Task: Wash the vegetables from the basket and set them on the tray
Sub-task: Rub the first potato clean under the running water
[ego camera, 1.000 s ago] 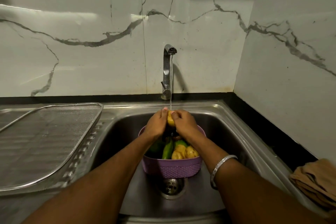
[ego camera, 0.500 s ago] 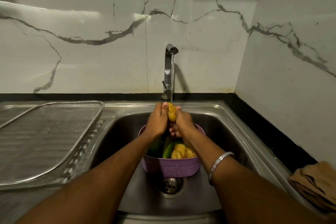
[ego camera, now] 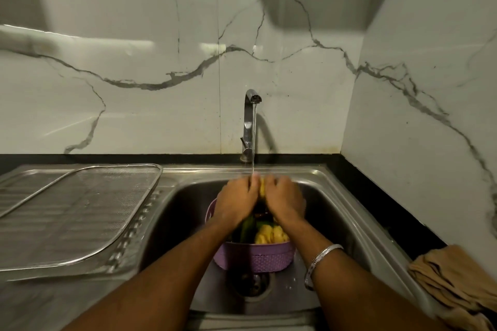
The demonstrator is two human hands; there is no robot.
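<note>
The job has only just started: both hands, left hand (ego camera: 236, 203) and right hand (ego camera: 285, 201), hold one yellow vegetable (ego camera: 262, 188) tight under the tap water (ego camera: 253, 142), more wait in the purple basket (ego camera: 255, 258), and the tray (ego camera: 80, 223) has nothing on it

My way left to the tray (ego camera: 80, 212) lies open above the sink (ego camera: 336, 196) rim. The tap (ego camera: 250, 121) stands just behind my hands, the basket (ego camera: 255, 258) fills the sink below them, and a wall closes off my right.
</note>
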